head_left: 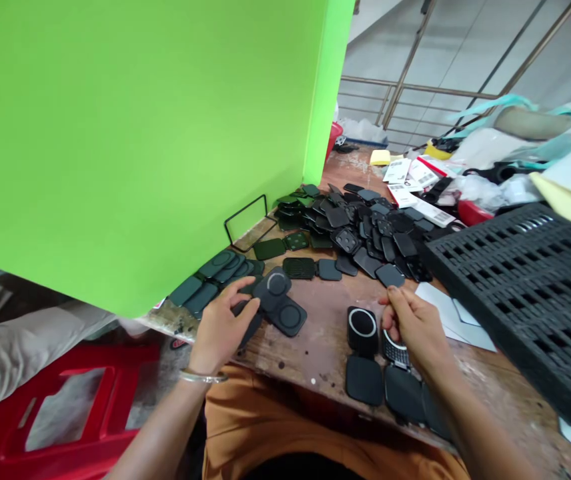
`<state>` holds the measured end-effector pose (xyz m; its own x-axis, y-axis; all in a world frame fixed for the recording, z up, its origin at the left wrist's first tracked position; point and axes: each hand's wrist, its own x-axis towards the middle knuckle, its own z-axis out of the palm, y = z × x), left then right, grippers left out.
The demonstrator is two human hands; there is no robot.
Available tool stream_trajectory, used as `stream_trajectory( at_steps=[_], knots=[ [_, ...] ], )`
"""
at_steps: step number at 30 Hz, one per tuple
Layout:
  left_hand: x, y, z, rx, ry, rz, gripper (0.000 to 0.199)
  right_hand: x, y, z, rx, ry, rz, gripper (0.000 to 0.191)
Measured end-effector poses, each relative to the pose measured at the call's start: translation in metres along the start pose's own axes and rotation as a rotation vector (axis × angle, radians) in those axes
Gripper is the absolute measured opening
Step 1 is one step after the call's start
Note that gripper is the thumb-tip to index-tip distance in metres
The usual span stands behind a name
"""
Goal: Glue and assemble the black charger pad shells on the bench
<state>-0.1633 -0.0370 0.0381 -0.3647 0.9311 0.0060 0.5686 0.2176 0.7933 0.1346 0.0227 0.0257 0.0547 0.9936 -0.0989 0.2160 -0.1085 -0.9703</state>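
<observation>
- Lying under the green panel (155, 147), left of centre, overlapping dark pads (208, 293) form loose rows near the table's edge; lifting from the topmost would, I judge, disturb them least.
- The left hand (223, 327) comes up from the lower left of the frame, back uppermost, wrist slanting toward the middle. Its thumb and forefinger stand partly apart, at the near side of the circle-marked pads (290, 317). Whether they pinch one, I cannot tell.
- Those circle-marked pads overlap just below the frame's middle. A light hold at the edges should suit them best, keeping fingertips off the faces; pushing on one could slide its neighbour.
- Right of centre, higher up, a jumbled heap (338, 217) of similar dark pieces rests on the table (315, 300). Drawing one out flat seems safer than tugging from beneath.
- Below the heap, the ringed unit (363, 323) lies face up, unfolded, in a row at the lower right. Squaring each to the next would help keep the row tidy.
- The right hand (413, 323) leans in from the lower right over that row, fingers curled, thumb and forefinger close together by a dark square's edge; I cannot tell whether anything is held.
</observation>
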Motion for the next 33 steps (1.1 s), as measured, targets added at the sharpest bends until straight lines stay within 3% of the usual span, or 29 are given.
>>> stream_trajectory(
  at_steps=[5, 8, 10, 12, 15, 19, 23, 28, 31, 33],
  knots=[
    [0.022, -0.007, -0.012, 0.248, -0.330, 0.139, 0.034, -0.017, 0.002, -0.003, -0.111, -0.099, -0.034, 0.042],
    [0.031, -0.003, -0.013, 0.434, -0.313, 0.300, 0.035, -0.022, 0.003, -0.006, -0.155, -0.095, -0.052, 0.041],
    [0.034, 0.000, -0.011, 0.545, -0.297, 0.420, 0.046, -0.024, 0.003, -0.012, -0.170, -0.084, -0.047, 0.040],
    [0.036, 0.003, -0.007, 0.620, -0.374, 0.491, 0.065, -0.026, 0.003, -0.020, -0.184, -0.071, -0.035, 0.040],
    [0.039, 0.010, 0.001, 0.719, -0.499, 0.501, 0.084, -0.029, 0.005, -0.030, -0.200, -0.063, -0.020, 0.040],
    [0.049, 0.020, 0.010, 0.821, -0.556, 0.528, 0.092, -0.034, 0.011, -0.040, -0.198, -0.088, -0.008, 0.038],
    [0.059, 0.033, 0.016, 0.872, -0.644, 0.597, 0.083, -0.038, 0.016, -0.049, -0.225, -0.086, -0.024, 0.037],
    [0.061, 0.049, 0.026, 0.864, -0.614, 0.664, 0.063, -0.039, 0.019, -0.065, -0.261, -0.073, -0.038, 0.038],
    [0.058, 0.054, 0.033, 0.829, -0.635, 0.635, 0.047, -0.039, 0.023, -0.075, -0.259, -0.046, -0.010, 0.039],
    [0.056, 0.054, 0.034, 0.843, -0.599, 0.575, 0.050, -0.038, 0.028, -0.081, -0.246, -0.020, 0.008, 0.039]
  ],
)
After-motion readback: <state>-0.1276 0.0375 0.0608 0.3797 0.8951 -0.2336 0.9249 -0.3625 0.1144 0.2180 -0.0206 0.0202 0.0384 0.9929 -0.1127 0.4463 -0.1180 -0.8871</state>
